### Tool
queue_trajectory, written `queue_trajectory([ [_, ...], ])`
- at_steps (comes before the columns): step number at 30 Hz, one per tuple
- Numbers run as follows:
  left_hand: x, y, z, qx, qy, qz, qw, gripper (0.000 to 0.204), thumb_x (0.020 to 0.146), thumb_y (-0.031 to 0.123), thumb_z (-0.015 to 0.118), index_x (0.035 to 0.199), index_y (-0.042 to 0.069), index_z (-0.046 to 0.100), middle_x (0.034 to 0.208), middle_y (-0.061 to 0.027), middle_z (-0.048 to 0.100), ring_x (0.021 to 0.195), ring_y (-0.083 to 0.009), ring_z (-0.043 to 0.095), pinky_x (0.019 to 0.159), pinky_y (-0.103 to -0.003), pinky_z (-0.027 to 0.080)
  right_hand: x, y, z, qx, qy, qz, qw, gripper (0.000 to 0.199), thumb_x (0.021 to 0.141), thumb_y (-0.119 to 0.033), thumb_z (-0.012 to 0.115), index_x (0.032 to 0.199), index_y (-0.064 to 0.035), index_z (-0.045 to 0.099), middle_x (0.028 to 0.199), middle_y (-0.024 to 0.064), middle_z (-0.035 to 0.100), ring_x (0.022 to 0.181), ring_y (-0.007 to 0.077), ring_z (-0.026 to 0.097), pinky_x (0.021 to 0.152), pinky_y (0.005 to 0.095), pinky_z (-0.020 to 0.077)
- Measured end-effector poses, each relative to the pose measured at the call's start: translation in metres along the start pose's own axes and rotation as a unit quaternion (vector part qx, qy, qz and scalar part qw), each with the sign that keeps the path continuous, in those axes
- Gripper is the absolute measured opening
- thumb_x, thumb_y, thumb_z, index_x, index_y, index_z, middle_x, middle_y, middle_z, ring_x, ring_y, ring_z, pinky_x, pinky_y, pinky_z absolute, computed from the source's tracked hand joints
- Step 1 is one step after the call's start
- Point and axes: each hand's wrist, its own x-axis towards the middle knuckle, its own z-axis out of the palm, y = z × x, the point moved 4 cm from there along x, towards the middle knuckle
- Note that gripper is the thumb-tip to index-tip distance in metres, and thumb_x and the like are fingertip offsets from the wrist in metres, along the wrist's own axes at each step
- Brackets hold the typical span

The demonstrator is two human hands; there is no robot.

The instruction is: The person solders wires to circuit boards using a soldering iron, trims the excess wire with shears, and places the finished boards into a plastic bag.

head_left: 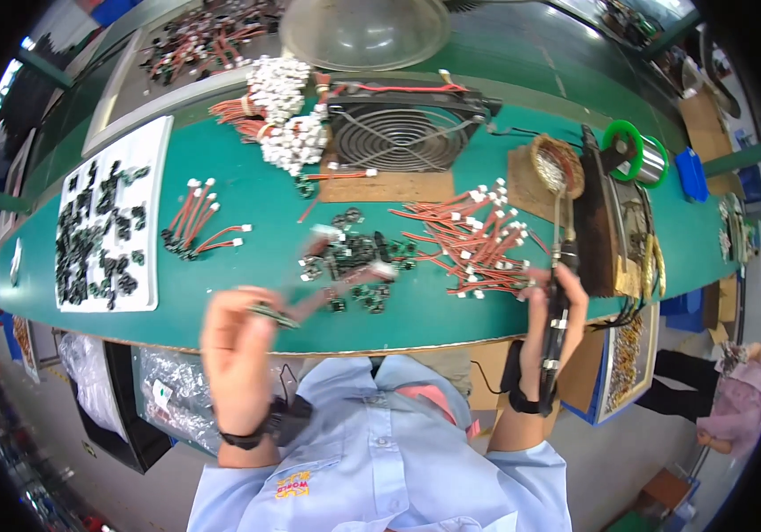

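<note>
My left hand (237, 341) pinches a small dark-green circuit board (272, 314) near the bench's front edge. Blurred red wires with white ends (331, 288) stretch rightward from beside it; I cannot tell surely whether both lead off this board. In my right hand (561, 310) is a soldering iron (564, 262), its black handle upright and its metal shaft pointing toward the round tip-cleaning holder (558, 166). A heap of small black-and-green components (358, 257) lies between the hands. To its right spreads a pile of red wires with white connectors (469, 239).
A fan (402, 133) stands at the back centre, beside bundled white connectors (287, 115). Leftward are several wired boards (199, 222) and a white tray (152, 222) of black components. A green solder-wire spool (636, 152) is at right. Another person (744, 390) is off to the right.
</note>
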Motion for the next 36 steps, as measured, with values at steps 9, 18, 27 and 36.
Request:
queue_trajectory([
  [9, 0.019, -0.018, -0.083, 0.051, 0.125, -0.071, 0.988, 0.023, 0.089, 0.008, 0.051, 0.111, -0.001, 0.050, 0.087, -0.0052, 0.058, 0.065, -0.0070, 0.047, 0.063, -0.020, 0.039, -0.009, -0.015, 0.017, -0.231, -0.060, -0.209, 0.948, 0.029, 0.071, 0.007, 0.068, 0.094, -0.0049, 0.053, 0.088, 0.0107, 0.066, 0.072, 0.0177, 0.061, 0.066, 0.0277, 0.0481],
  [18, -0.011, 0.013, -0.041, 0.197, 0.156, 0.054, 0.966, 0.028, 0.086, 0.003, 0.050, 0.114, 0.000, 0.050, 0.091, -0.0071, 0.061, 0.068, -0.0086, 0.050, 0.064, -0.021, 0.041, -0.010, -0.004, 0.016, -0.281, -0.058, -0.245, 0.926, 0.042, 0.059, 0.006, 0.065, 0.098, -0.0072, 0.054, 0.081, 0.0124, 0.061, 0.063, 0.0246, 0.057, 0.056, 0.0303, 0.0439],
  [27, -0.026, 0.010, 0.077, 0.260, -0.228, 0.109, 0.932, 0.030, 0.069, 0.002, 0.068, 0.098, 0.003, 0.059, 0.085, -0.0100, 0.059, 0.062, -0.0203, 0.055, 0.063, -0.029, 0.046, -0.034, -0.055, 0.023, -0.083, -0.107, -0.200, 0.970, 0.038, 0.070, 0.009, 0.068, 0.095, -0.0082, 0.045, 0.089, 0.0148, 0.066, 0.079, 0.0235, 0.067, 0.074, 0.0288, 0.0499],
  [36, -0.029, 0.011, 0.078, 0.349, -0.244, 0.309, 0.850, 0.023, 0.063, 0.003, 0.070, 0.084, 0.004, 0.059, 0.082, -0.0051, 0.057, 0.060, -0.0203, 0.051, 0.056, -0.030, 0.041, -0.050, -0.066, 0.034, -0.055, -0.206, -0.261, 0.941, 0.038, 0.065, -0.001, 0.069, 0.100, -0.0105, 0.055, 0.092, 0.0110, 0.065, 0.065, 0.0207, 0.061, 0.054, 0.0292, 0.0466],
])
